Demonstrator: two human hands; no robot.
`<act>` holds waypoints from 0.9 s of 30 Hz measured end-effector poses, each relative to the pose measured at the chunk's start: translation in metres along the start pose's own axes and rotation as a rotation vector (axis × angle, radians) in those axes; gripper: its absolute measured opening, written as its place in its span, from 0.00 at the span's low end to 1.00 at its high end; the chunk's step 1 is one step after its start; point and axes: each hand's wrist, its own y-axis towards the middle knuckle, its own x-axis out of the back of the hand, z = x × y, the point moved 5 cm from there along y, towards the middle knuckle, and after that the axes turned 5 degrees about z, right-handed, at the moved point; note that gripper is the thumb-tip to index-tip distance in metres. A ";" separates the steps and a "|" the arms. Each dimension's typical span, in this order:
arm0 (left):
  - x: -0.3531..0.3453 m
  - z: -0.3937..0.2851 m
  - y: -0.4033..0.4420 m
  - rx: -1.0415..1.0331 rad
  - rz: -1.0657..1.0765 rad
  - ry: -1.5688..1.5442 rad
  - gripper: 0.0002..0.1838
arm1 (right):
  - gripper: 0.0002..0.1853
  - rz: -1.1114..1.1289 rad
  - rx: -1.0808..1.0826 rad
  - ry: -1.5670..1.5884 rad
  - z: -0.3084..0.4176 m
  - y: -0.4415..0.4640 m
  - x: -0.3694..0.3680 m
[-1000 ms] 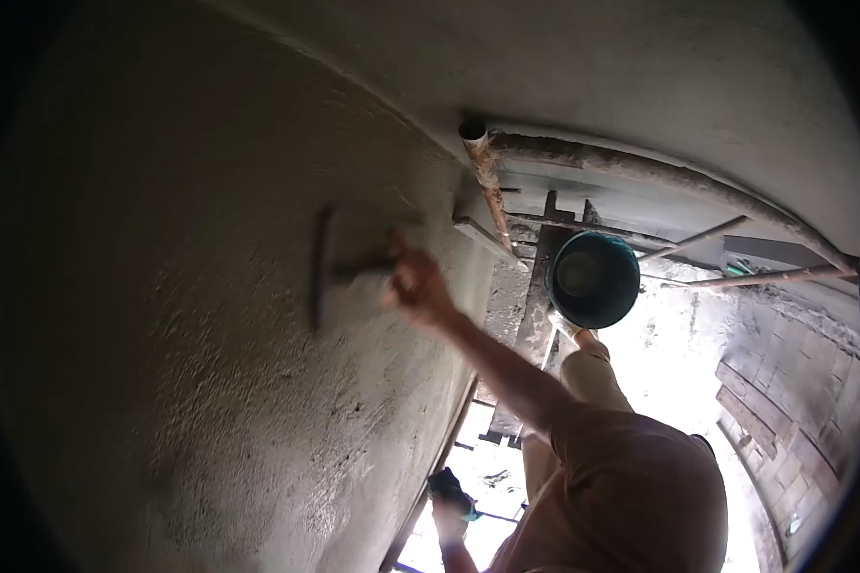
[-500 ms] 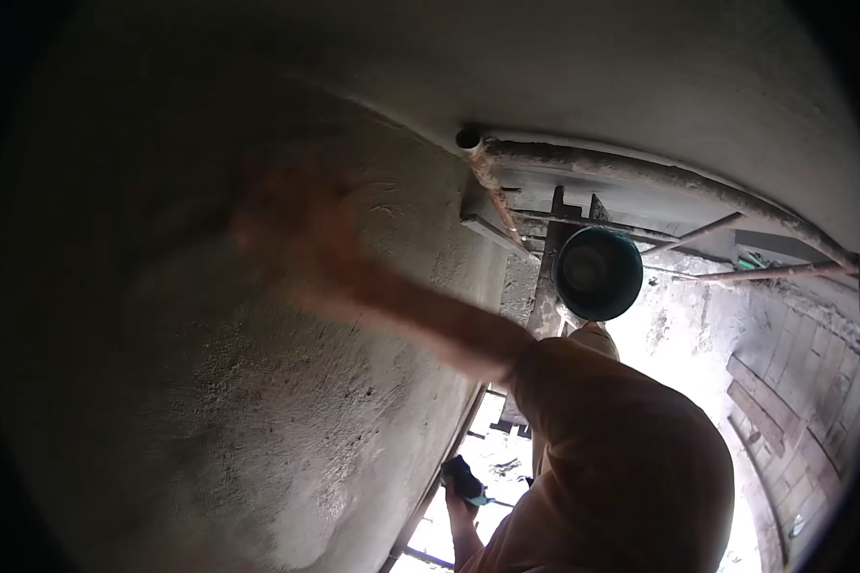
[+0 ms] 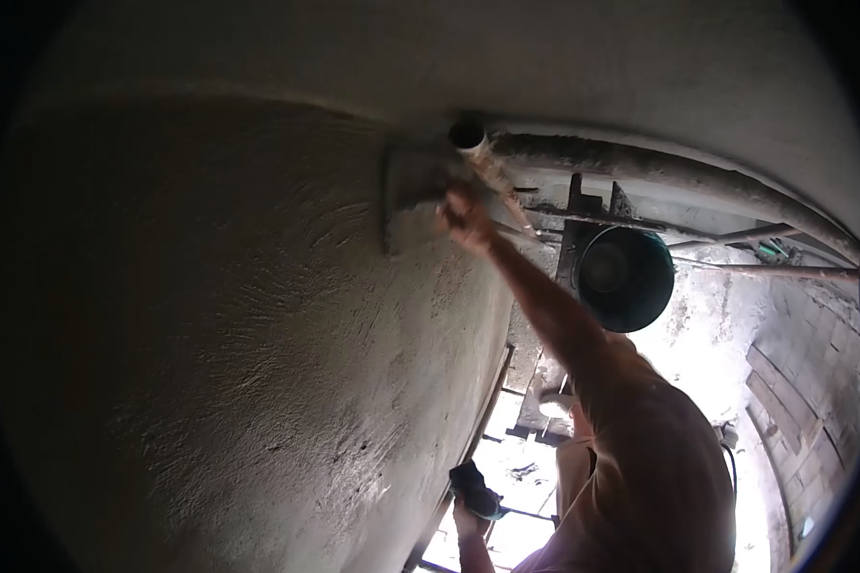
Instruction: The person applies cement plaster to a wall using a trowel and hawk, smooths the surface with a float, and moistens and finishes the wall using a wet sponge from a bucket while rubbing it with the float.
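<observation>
My right hand (image 3: 465, 222) is closed around the handle of a flat rectangular plastering float (image 3: 409, 227). The float lies against the rough, wet-looking plastered wall (image 3: 268, 382), close to the corner beside an upright pipe end. Its far part is dim and hard to make out. Low in the view, my left hand (image 3: 468, 520) grips a dark object with a teal part and a thin rod (image 3: 475, 487); its exact kind is unclear. That hand stays near the wall's lower edge, apart from the surface.
A dark teal bucket (image 3: 652, 286) stands on a plank beyond my right arm. Rusty scaffold pipes (image 3: 669, 170) run along the adjoining wall. Far below at the right are boards (image 3: 784, 387) and brightly lit ground.
My right hand has swept rightward across the wall toward the corner and pipe, and the float now shows clearly. My left hand keeps its hold, slightly lower in view.
</observation>
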 end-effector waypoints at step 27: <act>-0.017 -0.048 -0.025 -0.026 -0.005 0.185 0.27 | 0.23 0.140 0.443 -0.635 0.378 0.074 -0.298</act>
